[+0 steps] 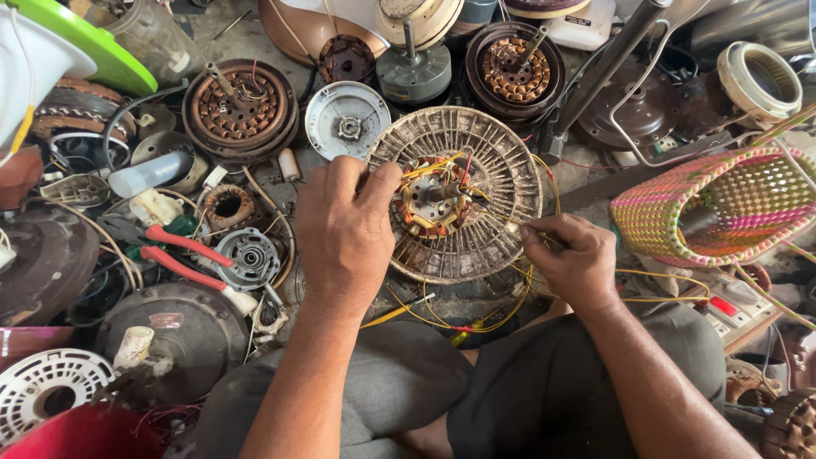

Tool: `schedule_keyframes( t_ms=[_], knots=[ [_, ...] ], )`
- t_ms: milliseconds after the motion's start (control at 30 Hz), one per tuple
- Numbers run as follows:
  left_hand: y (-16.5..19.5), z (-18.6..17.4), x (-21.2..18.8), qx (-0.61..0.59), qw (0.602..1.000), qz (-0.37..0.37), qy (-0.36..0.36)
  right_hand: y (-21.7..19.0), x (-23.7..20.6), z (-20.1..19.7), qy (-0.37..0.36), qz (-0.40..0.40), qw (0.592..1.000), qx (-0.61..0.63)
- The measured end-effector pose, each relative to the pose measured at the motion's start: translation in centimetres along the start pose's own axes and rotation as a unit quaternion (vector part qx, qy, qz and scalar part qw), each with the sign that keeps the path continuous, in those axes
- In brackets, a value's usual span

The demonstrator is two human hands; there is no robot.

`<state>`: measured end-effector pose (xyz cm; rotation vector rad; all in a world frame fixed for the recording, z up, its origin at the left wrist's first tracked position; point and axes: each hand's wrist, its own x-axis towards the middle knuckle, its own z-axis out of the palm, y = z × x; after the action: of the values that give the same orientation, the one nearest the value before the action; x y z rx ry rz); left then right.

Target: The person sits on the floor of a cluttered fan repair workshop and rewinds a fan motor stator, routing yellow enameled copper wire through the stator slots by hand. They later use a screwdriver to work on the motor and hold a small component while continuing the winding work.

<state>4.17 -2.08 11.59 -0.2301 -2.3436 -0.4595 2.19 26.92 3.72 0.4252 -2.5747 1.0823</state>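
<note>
Under both hands, a dusty slotted fan motor (476, 200).

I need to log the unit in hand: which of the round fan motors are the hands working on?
The pale slotted motor at centre, yellow wires trailing. Left hand grips its rim; right hand pinches a wire. The brown motors behind lie untouched.

A white rectangular label with dark print (577, 20) sat on a pale plastic casing (586, 25) at the top edge of the cluttered workshop floor, behind the round metal parts. A small pinkish sticker (165, 320) marked a dark domed motor cover (174, 336) at lower left.
</note>
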Motion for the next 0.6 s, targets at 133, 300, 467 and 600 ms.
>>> schedule_keyframes(
  t_ms=[133,300,467,600],
  knots=[
    [0.0,0.08,0.01,0.0,1.0,0.0,0.003,0.01,-0.01,-0.06,-0.005,0.001,1.0,-0.001],
    [-0.01,0.07,0.03,-0.001,1.0,0.0,0.002,0.05,-0.07,0.11,0.008,0.025,1.0,0.006],
    [-0.02,0.01,0.02,0.0,1.0,0.0,0.001,0.23,-0.13,0.06,0.013,0.007,1.0,0.01],
    [-0.02,0.08,0.0,-0.003,1.0,-0.001,0.0,0.38,-0.1,0.1,-0.01,0.023,0.999,0.022]
  ],
)
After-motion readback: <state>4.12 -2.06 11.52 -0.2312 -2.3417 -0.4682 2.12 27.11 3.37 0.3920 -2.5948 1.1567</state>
